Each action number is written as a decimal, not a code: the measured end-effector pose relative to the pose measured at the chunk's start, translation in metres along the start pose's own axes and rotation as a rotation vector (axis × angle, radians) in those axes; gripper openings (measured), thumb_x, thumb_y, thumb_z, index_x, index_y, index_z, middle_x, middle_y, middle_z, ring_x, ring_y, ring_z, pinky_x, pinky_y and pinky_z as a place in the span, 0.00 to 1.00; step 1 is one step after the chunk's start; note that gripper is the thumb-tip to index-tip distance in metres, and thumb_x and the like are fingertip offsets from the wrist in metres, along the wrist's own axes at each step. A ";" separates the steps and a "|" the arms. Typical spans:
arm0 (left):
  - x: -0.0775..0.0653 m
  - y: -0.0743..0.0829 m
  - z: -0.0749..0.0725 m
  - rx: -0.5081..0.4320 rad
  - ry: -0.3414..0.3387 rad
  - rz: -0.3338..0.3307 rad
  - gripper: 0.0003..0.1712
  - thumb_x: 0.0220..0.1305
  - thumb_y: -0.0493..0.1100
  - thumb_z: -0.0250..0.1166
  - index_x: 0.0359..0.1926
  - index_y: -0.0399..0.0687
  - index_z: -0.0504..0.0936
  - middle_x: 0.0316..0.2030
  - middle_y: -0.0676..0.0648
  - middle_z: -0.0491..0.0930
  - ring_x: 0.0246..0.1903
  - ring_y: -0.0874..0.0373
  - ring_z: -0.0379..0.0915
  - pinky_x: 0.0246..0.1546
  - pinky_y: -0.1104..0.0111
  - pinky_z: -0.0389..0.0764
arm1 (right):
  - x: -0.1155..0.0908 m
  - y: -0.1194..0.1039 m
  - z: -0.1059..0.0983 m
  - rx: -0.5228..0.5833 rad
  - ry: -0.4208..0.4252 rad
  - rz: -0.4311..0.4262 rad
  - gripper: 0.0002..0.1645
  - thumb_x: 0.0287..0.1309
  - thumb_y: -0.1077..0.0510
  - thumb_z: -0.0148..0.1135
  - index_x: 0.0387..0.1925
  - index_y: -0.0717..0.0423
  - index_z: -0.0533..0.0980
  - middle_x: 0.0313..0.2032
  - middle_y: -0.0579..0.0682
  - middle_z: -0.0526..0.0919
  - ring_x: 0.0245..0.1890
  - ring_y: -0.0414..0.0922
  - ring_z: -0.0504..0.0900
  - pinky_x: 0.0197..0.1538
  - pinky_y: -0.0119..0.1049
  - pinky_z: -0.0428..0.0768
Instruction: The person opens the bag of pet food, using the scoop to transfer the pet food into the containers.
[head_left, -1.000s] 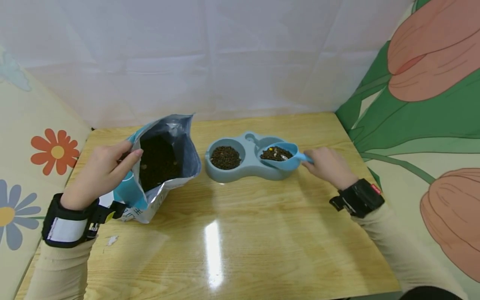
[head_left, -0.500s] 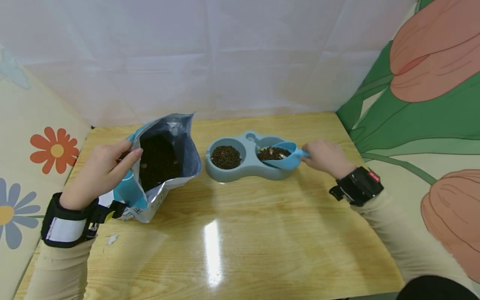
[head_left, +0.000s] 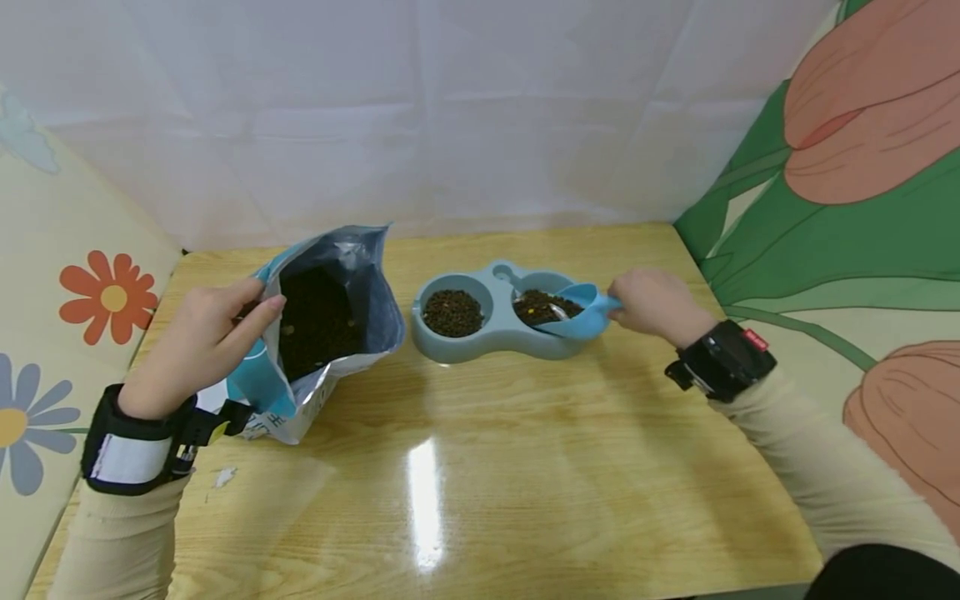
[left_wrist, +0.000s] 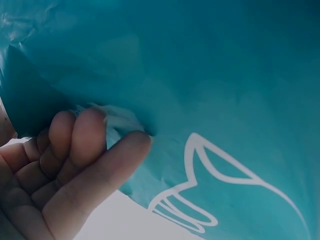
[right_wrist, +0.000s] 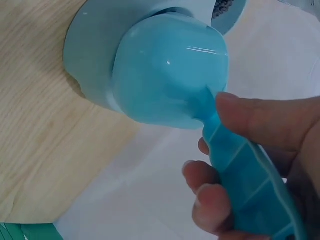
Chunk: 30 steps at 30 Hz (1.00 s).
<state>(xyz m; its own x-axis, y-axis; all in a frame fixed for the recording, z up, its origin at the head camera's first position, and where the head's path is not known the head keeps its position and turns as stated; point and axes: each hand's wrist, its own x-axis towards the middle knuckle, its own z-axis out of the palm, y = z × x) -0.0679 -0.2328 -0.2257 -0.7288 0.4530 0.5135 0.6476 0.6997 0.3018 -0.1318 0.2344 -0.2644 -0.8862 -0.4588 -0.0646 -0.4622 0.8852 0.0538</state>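
My left hand (head_left: 213, 337) pinches the near left rim of a blue and silver foil bag (head_left: 378, 317), which stands wide-mouthed with dark brown pellets inside. In the left wrist view the fingers (left_wrist: 90, 135) bunch the bag's teal film, printed with a white line drawing. My right hand (head_left: 656, 304) grips the handle of a blue scoop (head_left: 588, 312), thumb along its top. The scoop tilts over the right bowl of a grey-blue double pet bowl (head_left: 498, 337), its lip among pellets (head_left: 536, 307) with some white and yellow bits. Pellets fill the bottom of the left bowl too.
The wooden table (head_left: 495, 483) carries the bag at left and the double bowl at centre. A white sheet (head_left: 480, 125) hangs behind the table, and flower-painted panels (head_left: 862, 275) flank both sides. A worn white patch (head_left: 224, 477) marks the tabletop near the left forearm.
My right hand has raised and tipped the scoop, and pellets have slid from it into the right bowl. My left hand and the bag have stayed put.
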 end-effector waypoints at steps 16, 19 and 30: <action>-0.001 -0.001 0.000 -0.015 -0.001 0.000 0.16 0.61 0.37 0.58 0.19 0.48 0.63 0.13 0.58 0.50 0.11 0.68 0.47 0.14 0.74 0.52 | -0.014 0.003 -0.023 -0.039 -0.048 0.047 0.21 0.50 0.58 0.62 0.11 0.51 0.60 0.14 0.47 0.61 0.16 0.43 0.61 0.21 0.34 0.59; -0.001 -0.001 0.000 -0.008 -0.001 -0.002 0.16 0.61 0.38 0.58 0.19 0.48 0.63 0.13 0.58 0.50 0.11 0.68 0.47 0.14 0.74 0.52 | -0.015 0.004 -0.025 -0.045 -0.028 0.054 0.22 0.49 0.59 0.62 0.11 0.51 0.60 0.13 0.46 0.59 0.16 0.43 0.60 0.21 0.35 0.59; -0.001 0.000 0.000 -0.005 -0.006 -0.004 0.16 0.61 0.38 0.58 0.19 0.48 0.63 0.13 0.58 0.51 0.11 0.68 0.47 0.14 0.73 0.52 | -0.021 0.008 -0.031 -0.035 -0.010 0.071 0.24 0.49 0.59 0.62 0.11 0.50 0.57 0.13 0.45 0.55 0.16 0.42 0.57 0.21 0.35 0.57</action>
<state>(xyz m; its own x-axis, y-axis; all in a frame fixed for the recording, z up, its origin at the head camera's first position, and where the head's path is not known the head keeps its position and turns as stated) -0.0676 -0.2333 -0.2264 -0.7324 0.4537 0.5076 0.6460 0.6986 0.3076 -0.1180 0.2486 -0.2318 -0.9167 -0.3936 -0.0693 -0.3988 0.9123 0.0930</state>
